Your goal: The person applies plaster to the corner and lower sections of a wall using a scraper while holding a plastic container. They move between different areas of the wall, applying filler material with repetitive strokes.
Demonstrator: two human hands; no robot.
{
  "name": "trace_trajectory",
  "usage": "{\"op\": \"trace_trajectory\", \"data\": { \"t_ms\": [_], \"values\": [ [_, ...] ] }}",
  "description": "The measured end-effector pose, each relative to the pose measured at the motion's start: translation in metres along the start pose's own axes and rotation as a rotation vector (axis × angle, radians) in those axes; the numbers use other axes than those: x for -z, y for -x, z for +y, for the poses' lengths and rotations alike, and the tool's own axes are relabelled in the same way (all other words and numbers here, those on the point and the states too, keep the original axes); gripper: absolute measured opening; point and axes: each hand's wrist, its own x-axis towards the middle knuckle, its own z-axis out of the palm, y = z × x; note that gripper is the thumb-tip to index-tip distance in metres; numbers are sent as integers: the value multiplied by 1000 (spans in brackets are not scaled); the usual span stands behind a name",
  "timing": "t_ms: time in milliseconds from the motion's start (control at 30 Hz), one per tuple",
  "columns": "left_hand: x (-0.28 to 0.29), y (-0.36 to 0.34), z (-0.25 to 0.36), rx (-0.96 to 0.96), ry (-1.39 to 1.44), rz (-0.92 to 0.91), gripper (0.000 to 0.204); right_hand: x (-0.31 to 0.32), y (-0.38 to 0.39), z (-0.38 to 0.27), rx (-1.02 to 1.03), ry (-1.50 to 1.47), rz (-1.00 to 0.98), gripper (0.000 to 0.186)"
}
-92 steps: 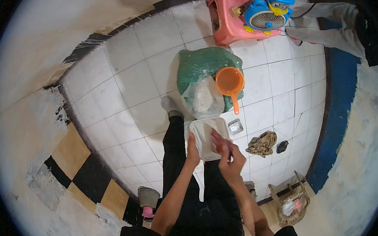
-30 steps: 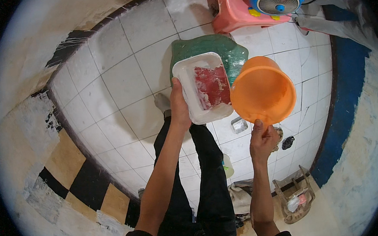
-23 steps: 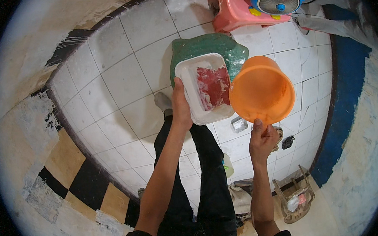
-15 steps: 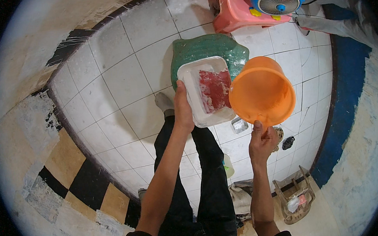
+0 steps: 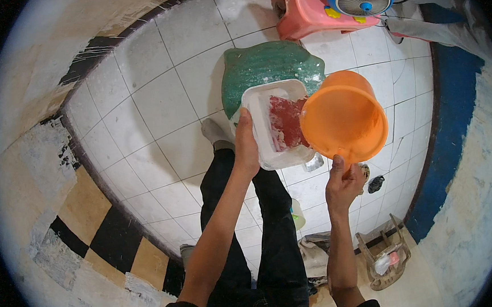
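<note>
My left hand (image 5: 246, 145) grips the left side of a white rectangular tub (image 5: 284, 162), thumb over its rim. White powder or paste coats the tub's inside, and a flat dark-red piece (image 5: 286, 122) smeared with white lies in it. My right hand (image 5: 344, 189) is closed around the handle of an orange plastic dipper (image 5: 343, 118). The dipper is held beside the tub, its rim overlapping the tub's right edge in this view. What it holds, if anything, I cannot make out.
A green, white-smeared surface (image 5: 262, 61) lies beyond the tub. Farther off, a pink plastic stool (image 5: 305, 15) bears a blue fan (image 5: 361, 0), near a person's grey trouser legs (image 5: 437, 32). A metal tin (image 5: 314, 162), a black lump (image 5: 376, 184) and a brown chair (image 5: 382, 272) are nearby.
The tub has moved to the right and slightly toward me with my left hand. The orange dipper has shifted slightly right and away from me. Both grips stay the same.
</note>
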Motion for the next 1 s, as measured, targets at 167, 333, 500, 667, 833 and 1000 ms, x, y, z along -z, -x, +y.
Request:
{"op": "trace_trajectory", "data": {
  "t_ms": [167,333,500,667,833,1000],
  "values": [
    [0,0,-4,1,-9,-30,72,4,1,2,-34,11,-12,22],
    [1,-1,-8,-8,5,-45,71,4,2,1,-19,7,0,23],
    [-4,0,-4,-17,49,-57,71,13,9,8,-14,92,-25,24],
    [-3,-2,-1,9,69,-51,70,8,10,3,21,47,30,29],
    [6,-6,-8,-20,87,-54,68,13,9,12,-118,-26,-34,35],
    [32,-2,-21,-28,110,-19,66,12,-11,26,-410,-310,-182,46]
  ]
}}
